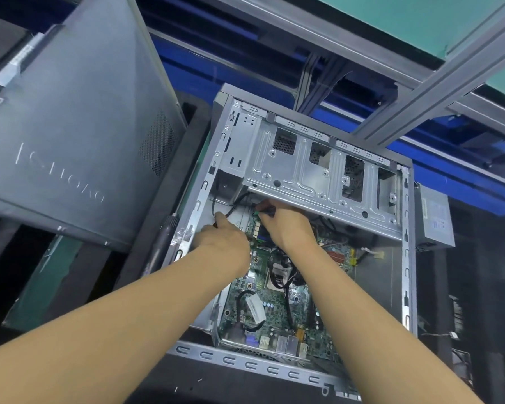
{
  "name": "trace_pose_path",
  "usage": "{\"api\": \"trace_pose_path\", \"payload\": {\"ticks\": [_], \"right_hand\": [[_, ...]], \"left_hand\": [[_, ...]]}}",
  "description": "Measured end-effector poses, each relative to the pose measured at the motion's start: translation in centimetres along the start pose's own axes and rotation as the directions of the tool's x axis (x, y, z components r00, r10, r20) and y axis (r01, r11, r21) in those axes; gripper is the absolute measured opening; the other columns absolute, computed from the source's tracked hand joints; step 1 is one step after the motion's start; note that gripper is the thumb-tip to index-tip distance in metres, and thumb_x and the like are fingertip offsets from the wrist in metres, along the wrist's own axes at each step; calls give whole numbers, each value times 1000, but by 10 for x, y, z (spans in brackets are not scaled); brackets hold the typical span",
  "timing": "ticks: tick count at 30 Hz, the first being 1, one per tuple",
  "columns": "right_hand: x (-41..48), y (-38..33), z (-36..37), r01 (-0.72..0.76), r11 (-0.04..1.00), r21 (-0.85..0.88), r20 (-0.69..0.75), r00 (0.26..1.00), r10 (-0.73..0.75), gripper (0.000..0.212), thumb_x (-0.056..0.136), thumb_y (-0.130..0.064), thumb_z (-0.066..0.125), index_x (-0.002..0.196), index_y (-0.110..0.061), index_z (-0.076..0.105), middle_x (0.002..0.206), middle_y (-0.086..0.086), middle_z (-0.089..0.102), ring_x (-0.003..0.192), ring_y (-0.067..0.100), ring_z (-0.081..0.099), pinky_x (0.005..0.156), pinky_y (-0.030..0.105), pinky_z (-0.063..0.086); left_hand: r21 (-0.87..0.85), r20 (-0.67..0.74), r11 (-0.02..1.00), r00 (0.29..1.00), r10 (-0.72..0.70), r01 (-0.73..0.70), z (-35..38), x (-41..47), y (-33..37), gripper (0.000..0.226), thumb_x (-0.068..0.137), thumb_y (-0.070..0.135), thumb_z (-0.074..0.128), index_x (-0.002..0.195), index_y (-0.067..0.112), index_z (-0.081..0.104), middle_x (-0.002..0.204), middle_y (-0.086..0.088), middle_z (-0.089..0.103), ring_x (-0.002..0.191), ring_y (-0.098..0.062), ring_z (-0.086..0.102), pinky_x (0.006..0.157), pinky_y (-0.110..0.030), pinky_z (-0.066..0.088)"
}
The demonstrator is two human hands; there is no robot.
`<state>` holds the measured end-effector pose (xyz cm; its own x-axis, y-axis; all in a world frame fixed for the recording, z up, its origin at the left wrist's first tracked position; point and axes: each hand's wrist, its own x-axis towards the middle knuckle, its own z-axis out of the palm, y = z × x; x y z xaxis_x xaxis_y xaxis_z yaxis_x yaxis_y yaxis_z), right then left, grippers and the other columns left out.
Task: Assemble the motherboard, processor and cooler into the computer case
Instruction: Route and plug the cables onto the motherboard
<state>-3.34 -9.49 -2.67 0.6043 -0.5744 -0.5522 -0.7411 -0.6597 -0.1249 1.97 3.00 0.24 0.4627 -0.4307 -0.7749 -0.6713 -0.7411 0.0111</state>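
The open computer case (pixel 407 258) lies on its side with the green motherboard (pixel 277 313) inside it. The processor socket (pixel 277 275) shows between my forearms, crossed by black cables. Both hands reach to the board's far edge under the silver drive cage (pixel 318 167). My left hand (pixel 222 237) has its fingers curled around a black cable (pixel 231 211) near the case's left wall. My right hand (pixel 286 225) pinches a small black connector (pixel 267 211) at the board's edge. No cooler is visible.
A grey side panel (pixel 70 126) leans at the left. A power supply (pixel 435 220) sits outside the case on the right. A screwdriver handle (pixel 165 237) lies beside the case's left wall. An aluminium frame (pixel 420 91) crosses overhead.
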Motion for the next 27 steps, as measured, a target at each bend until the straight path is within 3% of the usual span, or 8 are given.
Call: {"api": "trace_pose_path", "payload": {"ticks": [4, 8, 11, 14, 19, 27], "right_hand": [[3, -2, -2, -21, 1000, -21, 18, 1000, 22, 29, 106, -42, 40, 94, -16, 46, 63, -4, 44, 69, 24, 49, 67, 28, 36], [2, -2, -2, -18, 999, -30, 13, 1000, 19, 29, 106, -43, 40, 96, -16, 46, 63, -3, 45, 75, 26, 54, 67, 28, 36], [1, -2, -3, -5, 1000, -1, 12, 1000, 5, 27, 106, -43, 41, 113, -20, 53, 64, -5, 44, 64, 21, 47, 65, 28, 35], [1, -2, -2, 10, 1000, 25, -19, 1000, -9, 23, 105, -42, 44, 113, -23, 55, 68, -3, 52, 55, 11, 40, 56, 29, 31], [0, -2, -1, 48, 998, 42, -49, 998, -46, 30, 104, -37, 46, 130, -24, 54, 64, -9, 46, 59, 16, 46, 63, 27, 35], [-3, -5, -2, 73, 997, 35, -41, 997, -71, 33, 105, -35, 44, 134, -21, 52, 79, 6, 63, 69, 26, 56, 64, 27, 38]], "left_hand": [[44, -5, 999, 1000, 29, -29, 5, 8, 2, 90, 84, 12, 58, 153, -3, 3, 162, -17, -15, 140, -35, 28, 95, -44, 43], [71, 1, 997, 999, 33, -33, 8, 11, 3, 91, 84, 13, 58, 154, -1, 2, 162, -19, -15, 140, -35, 29, 93, -44, 42], [72, 4, 997, 999, 33, -33, 9, 12, 4, 93, 83, 15, 61, 154, -1, 2, 161, -19, -15, 138, -35, 29, 94, -43, 45], [75, 8, 997, 999, 35, -35, 9, 12, 5, 94, 84, 16, 62, 153, -2, 2, 161, -20, -15, 137, -37, 30, 94, -49, 50], [77, 1, 996, 999, 48, -48, 8, 11, 6, 91, 86, 16, 60, 153, -3, 1, 161, -22, -14, 138, -38, 29, 95, -49, 49], [70, 11, 996, 999, 47, -48, 6, 11, 7, 95, 83, 14, 63, 154, -1, 2, 161, -21, -14, 138, -39, 28, 98, -50, 48]]}}
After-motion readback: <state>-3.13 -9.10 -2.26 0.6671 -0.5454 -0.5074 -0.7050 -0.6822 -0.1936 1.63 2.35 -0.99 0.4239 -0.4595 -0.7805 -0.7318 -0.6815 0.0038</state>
